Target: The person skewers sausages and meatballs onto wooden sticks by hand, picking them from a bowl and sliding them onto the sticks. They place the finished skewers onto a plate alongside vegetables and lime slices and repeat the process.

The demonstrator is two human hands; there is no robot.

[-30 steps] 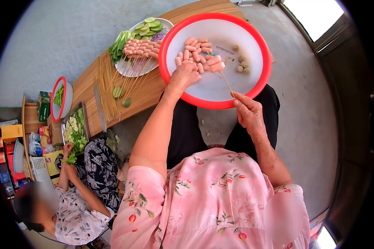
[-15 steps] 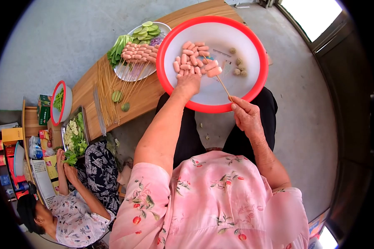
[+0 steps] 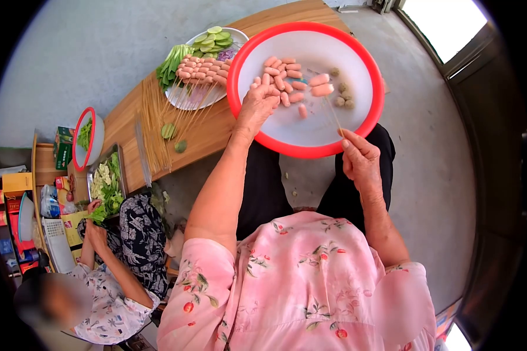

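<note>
Here, a skewer [image 3: 334, 114] bearing two sausages [image 3: 321, 90] slants over the red-rimmed tub [image 3: 307, 26], its near end pinched by the right hand [image 3: 360, 159]. The left hand [image 3: 256, 111] curls at the tub's loose sausages [image 3: 293, 74]; I cannot tell whether it grips one. Farther left, a white plate [image 3: 240, 37] rests on the table [image 3: 287, 14].

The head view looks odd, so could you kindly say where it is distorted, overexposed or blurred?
In the head view, lens distortion seemingly bows the wooden table and corners are black; the bright opening is washed out; blurred patches fall on the co-worker's head and the pink shirt; the skewer in the right hand looks faint.
</note>
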